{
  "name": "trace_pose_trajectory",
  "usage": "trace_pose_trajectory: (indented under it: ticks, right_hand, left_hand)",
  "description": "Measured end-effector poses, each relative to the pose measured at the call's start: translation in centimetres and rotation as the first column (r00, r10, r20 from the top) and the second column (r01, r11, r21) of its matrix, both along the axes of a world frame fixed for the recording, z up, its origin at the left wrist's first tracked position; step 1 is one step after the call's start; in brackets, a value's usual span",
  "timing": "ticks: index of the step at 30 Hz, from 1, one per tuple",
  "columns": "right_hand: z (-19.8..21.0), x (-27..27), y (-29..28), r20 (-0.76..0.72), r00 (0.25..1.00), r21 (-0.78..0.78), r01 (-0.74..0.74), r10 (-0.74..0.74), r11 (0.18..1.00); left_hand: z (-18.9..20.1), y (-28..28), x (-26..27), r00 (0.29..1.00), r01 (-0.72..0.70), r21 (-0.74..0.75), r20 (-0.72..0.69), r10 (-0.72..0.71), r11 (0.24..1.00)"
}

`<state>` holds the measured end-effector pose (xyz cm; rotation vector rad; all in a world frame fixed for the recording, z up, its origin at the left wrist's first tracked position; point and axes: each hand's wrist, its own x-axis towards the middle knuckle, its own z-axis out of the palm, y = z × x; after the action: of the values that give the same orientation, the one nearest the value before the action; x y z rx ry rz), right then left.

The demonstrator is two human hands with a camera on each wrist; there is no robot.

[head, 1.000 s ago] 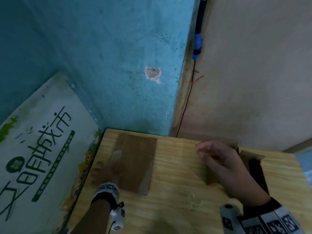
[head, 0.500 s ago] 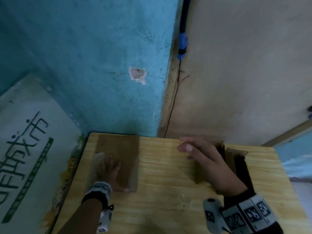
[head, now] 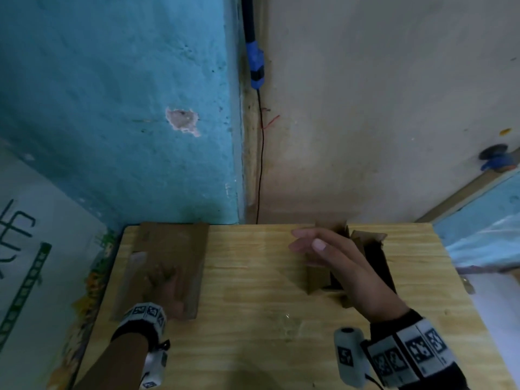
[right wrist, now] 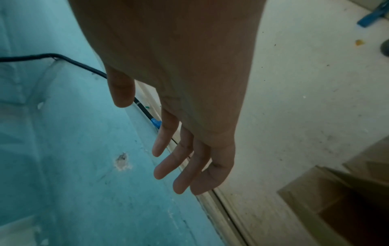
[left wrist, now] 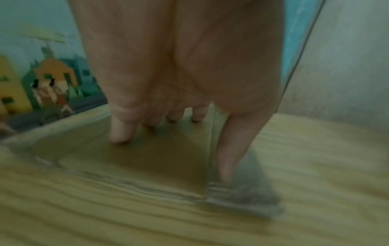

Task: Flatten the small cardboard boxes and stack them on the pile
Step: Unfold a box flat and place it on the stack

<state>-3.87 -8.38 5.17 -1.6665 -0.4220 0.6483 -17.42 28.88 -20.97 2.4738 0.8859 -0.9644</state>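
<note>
Wooden table [head: 281, 347] by corner; left hand [head: 166, 285] flat on pile [head: 174, 249]; right hand [head: 346, 266], fingers loose, over open box [head: 374, 257]; careless reach could topple box.

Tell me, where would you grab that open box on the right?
Probably by the upright near wall of the open cardboard box, coming from above with the right hand, thumb outside and fingers inside. Its top stands open with flaps raised, so that thin wall offers a ready grip.
</note>
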Motion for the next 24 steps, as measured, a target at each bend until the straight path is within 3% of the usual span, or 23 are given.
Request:
trace_pose_trajectory:
  ticks: [3, 7, 9, 15, 17, 19, 24]
  right_hand:
    - [-0.5, 0.4, -1.9, -0.01, 1.0, -0.015, -0.026, 0.026, 1.0]
    - [-0.6, 0.7, -4.9, -0.027, 0.999, -0.011, -0.026, 0.026, 1.0]
    - [-0.5, 1.0, -6.2, -0.025, 1.0, -0.012, 0.016, -0.016, 1.0]
    - [-1.4, 2.2, -9.4, 0.039, 0.997, -0.065, 0.065, -0.063, 0.996]
    - [-1.7, 2.4, -10.2, 0.062, 0.996, -0.09, 0.069, -0.064, 0.994]
    - [-2.0, 2.7, -10.7, 0.074, 0.995, -0.098, 0.076, -0.069, 0.992]
    - [-2.9, 2.6, -11.2, 0.06, 0.995, -0.142, 0.085, -0.077, 0.986]
  left_hand:
    - [1.1, -0.3, 0.3, 0.996, -0.067, -0.037, 0.056, 0.069, 0.997]
    - [3.0, -0.7, 0.9, 0.951, -0.192, 0.123, 0.27, 0.153, 0.974]
    - [4.1, -1.2, 0.9, 0.943, -0.208, 0.167, 0.296, 0.153, 0.964]
    - [6.6, -3.1, 0.5, 0.948, -0.181, 0.29, 0.305, 0.088, 0.94]
    - [7.1, -3.7, 0.3, 0.95, -0.167, 0.252, 0.301, 0.087, 0.953]
    - [7.0, -4.2, 0.0, 0.97, -0.151, 0.157, 0.213, 0.116, 0.976]
    - [3.8, -5.8, -0.6, 0.975, -0.205, 0.065, 0.101, 0.198, 0.977]
